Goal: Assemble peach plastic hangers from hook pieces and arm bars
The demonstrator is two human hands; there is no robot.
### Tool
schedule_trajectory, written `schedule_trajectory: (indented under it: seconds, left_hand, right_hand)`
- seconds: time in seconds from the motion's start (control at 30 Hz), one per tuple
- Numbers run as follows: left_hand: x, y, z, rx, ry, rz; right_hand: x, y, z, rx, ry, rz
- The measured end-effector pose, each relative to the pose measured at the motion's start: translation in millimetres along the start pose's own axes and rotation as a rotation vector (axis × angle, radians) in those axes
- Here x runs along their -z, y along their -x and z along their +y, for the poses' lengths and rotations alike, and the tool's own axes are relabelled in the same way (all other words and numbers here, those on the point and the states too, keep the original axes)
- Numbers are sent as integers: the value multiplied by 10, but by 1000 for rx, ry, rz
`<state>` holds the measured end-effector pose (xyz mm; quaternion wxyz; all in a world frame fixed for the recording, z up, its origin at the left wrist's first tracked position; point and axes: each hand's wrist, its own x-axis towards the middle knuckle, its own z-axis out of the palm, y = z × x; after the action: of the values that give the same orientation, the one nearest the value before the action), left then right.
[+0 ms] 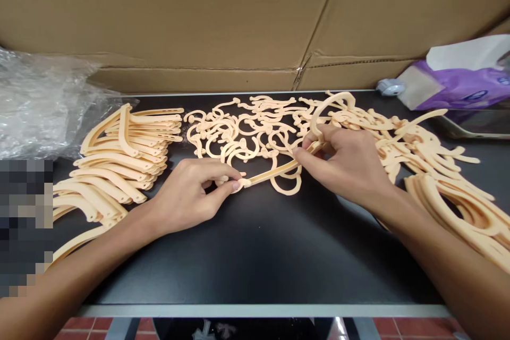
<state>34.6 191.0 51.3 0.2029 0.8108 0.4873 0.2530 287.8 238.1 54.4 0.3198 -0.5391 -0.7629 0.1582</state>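
place: small assembly workshop | evidence: piled plastic hanger parts [255, 127], black worktable [255, 255], cardboard cartons [179, 16]

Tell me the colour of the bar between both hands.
The bar is pale peach, in head view.

Hanger stack [119, 159] left — hooks [247, 127] centre, box [199, 16] behind
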Motion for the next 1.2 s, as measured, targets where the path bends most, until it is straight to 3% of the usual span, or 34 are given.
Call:
schedule_trajectory:
  seconds: [0.6,0.97,1.2]
  left_hand:
    - [4,3,-31,53,127,-99]
    - [27,15,12,57,-63,-127]
    - [12,43,69,-23,-219,-121]
  right_hand:
    - [13,-5,-3,-19,7,-6]
    - [9,-15,-55,-79,17,-22]
    - [21,1,-61,-48,24,-25]
